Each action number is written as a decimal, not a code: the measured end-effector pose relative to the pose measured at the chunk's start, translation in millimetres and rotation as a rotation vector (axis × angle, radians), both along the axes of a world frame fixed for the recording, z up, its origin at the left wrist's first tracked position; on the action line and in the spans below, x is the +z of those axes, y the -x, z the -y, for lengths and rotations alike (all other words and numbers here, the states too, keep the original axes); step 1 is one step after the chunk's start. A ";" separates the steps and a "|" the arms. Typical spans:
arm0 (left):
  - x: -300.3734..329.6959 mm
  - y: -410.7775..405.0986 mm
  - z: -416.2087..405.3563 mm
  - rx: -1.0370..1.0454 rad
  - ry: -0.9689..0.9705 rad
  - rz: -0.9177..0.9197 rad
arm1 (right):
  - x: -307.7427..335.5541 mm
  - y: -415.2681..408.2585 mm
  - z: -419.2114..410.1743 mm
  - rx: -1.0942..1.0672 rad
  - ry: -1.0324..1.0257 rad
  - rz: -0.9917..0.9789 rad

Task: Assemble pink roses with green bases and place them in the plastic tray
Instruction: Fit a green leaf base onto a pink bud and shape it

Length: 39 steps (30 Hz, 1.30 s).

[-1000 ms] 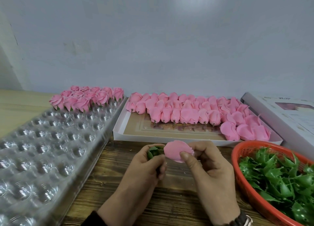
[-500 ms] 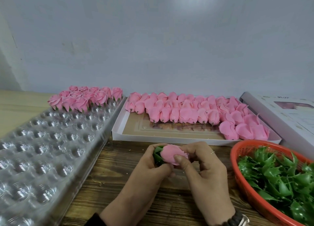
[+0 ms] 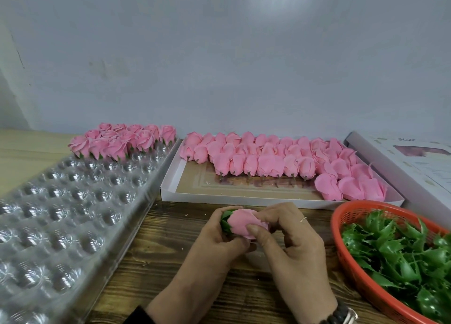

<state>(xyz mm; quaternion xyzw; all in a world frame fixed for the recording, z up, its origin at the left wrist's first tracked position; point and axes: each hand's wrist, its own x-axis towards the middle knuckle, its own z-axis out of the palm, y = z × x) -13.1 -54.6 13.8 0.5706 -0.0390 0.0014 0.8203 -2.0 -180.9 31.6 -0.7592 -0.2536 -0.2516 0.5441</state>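
Note:
Over the wooden table, both hands hold one pink rose (image 3: 241, 222) fitted against a green base (image 3: 225, 220). My left hand (image 3: 214, 248) grips the green base and the flower's underside. My right hand (image 3: 290, 243) pinches the pink petals from the right, thumb across the front. The clear plastic tray (image 3: 61, 216) of round cells lies at the left. Several finished roses (image 3: 122, 140) stand in its far rows. The joint between rose and base is hidden by my fingers.
A white shallow box (image 3: 195, 189) behind my hands holds several loose pink rose heads (image 3: 280, 160). At the right, an orange basket (image 3: 351, 260) is filled with green bases (image 3: 402, 255). A white box lid (image 3: 415, 172) lies at the far right. A grey wall closes the back.
The pink rose, apart from the green base a second ago, has been brought down onto it. Both hands have closed in together around the joined flower.

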 end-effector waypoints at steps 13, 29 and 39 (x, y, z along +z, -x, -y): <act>4.4 0.5 2.8 0.008 0.034 0.012 | -6.8 -4.7 1.3 0.016 -0.163 -0.166; 2.7 5.1 7.6 0.032 -0.356 0.149 | -4.2 -3.5 -0.9 -0.007 -0.036 -0.051; 7.5 1.2 -5.8 0.393 -1.069 0.298 | -2.4 -2.5 0.2 0.096 -0.008 -0.052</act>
